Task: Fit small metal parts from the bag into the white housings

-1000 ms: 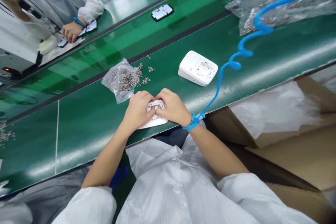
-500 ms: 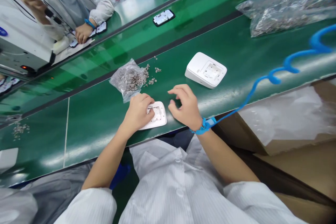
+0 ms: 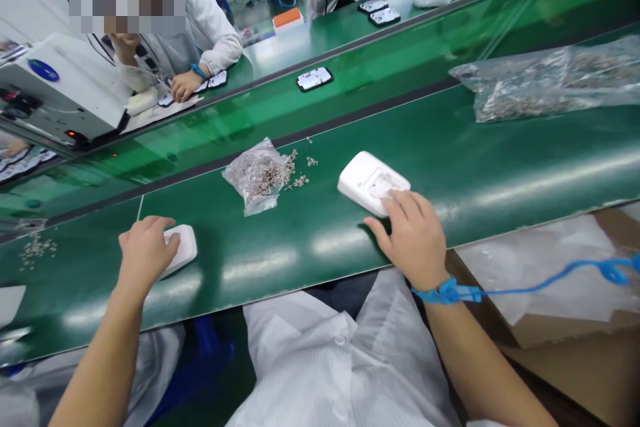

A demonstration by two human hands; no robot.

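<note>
My left hand (image 3: 147, 252) grips a flat white plastic cover (image 3: 187, 245) on the green bench at the left; the hand hides much of it. At the right, my right hand (image 3: 413, 230) has its fingers over the near right edge of a white wedge-shaped plastic housing (image 3: 361, 177) with a square recess. Its thumb stands apart in front of the housing. A blue wrist strap (image 3: 447, 291) is round my right wrist. Between the hands, farther back, lies a clear bag of small metal screws (image 3: 260, 177), with loose screws (image 3: 300, 181) spilled beside it.
A large clear bag of metal parts (image 3: 545, 83) lies at the back right. More loose bits (image 3: 37, 250) lie far left. Behind a green divider (image 3: 390, 53), a co-worker's hand (image 3: 186, 85) rests near dark-framed boards. A blue cord (image 3: 550, 278) runs right from my strap.
My left hand has slid the flat cover to the left. My right hand has gone right onto the wedge-shaped housing, which has shifted a little left and nearer. The view has tilted up.
</note>
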